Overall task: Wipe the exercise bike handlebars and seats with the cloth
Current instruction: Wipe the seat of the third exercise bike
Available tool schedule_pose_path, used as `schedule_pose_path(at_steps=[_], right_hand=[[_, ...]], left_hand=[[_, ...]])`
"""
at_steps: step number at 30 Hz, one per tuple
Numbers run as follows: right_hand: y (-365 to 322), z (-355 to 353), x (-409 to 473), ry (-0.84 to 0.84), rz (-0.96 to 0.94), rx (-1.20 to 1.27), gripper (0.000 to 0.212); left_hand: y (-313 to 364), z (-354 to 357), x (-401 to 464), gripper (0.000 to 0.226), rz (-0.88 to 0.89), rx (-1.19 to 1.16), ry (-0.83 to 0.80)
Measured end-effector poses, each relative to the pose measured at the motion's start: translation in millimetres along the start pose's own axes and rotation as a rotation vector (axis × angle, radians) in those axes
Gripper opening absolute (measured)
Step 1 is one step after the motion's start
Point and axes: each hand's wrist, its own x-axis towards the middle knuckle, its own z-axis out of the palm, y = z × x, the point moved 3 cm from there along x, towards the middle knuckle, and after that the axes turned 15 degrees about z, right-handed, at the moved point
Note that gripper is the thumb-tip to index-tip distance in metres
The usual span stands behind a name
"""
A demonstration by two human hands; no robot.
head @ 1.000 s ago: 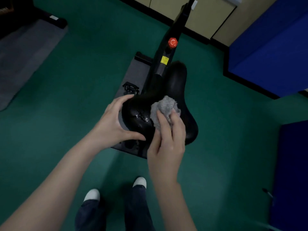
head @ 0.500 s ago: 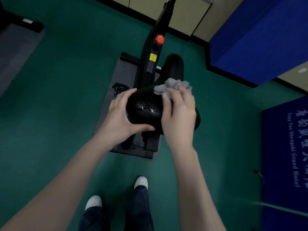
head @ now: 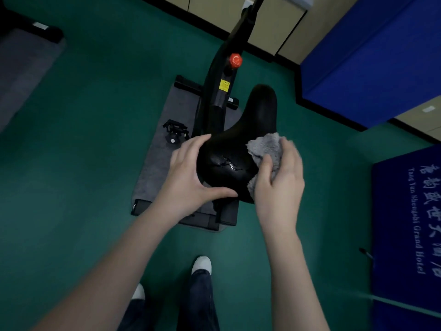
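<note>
My left hand (head: 188,177) steadies the black bike seat (head: 241,149), its grip wrapped round the wide rear edge, thumb beneath; my right hand (head: 278,187) presses the grey fluffy cloth (head: 266,149) against the seat's right flank, grasping it with thumb on top; so I judge the seat wipe is mid-way, the narrow nose not yet under the cloth; the handlebars lie out of view, so I cannot tell whether they are done.

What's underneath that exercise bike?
A grey mat lies on the green floor under the bike frame. The seat and both hands cover the mat's middle.
</note>
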Motion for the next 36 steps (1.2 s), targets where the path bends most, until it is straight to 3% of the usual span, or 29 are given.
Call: schedule_pose_path(at_steps=[3, 7, 9, 16, 23, 28, 32, 36], right_hand=[[-25.7, 13.8, -1.8, 0.025, -0.049, -0.009, 0.045], [-43.4, 29.9, -29.7, -0.111, -0.381, -0.085, 0.032], [-28.8, 23.8, -35.2, -0.103, -0.504, -0.122, 0.030], [-28.0, 21.8, -13.9, 0.021, -0.271, -0.034, 0.031], [-26.4, 8.3, -18.8, -0.328, -0.740, -0.188, 0.026], [-35.4, 3.5, 19.6, -0.276, -0.538, -0.112, 0.022], [-65.3, 37.1, 11.5, -0.565, -0.782, -0.197, 0.016], [-55.1, 21.4, 11.3, -0.816, -1.036, -0.191, 0.015]], left_hand=[[-3.9, 0.9, 0.5, 0.114, 0.010, -0.005, 0.023], [-7.1, 4.0, -0.4, 0.085, 0.031, -0.034, 0.061], [-6.2, 4.2, -0.2, 0.085, 0.021, -0.046, 0.045], [-7.0, -0.9, -3.0, 0.108, 0.032, -0.061, -0.021], [-13.5, 8.4, -16.3, 0.107, -0.091, -0.142, 0.098], [-14.2, 12.4, -21.6, 0.115, -0.153, -0.172, 0.150], [-13.4, 24.8, -33.2, 0.106, -0.226, -0.250, 0.266], [-8.9, 48.4, -48.9, 0.093, -0.296, -0.327, 0.418]])
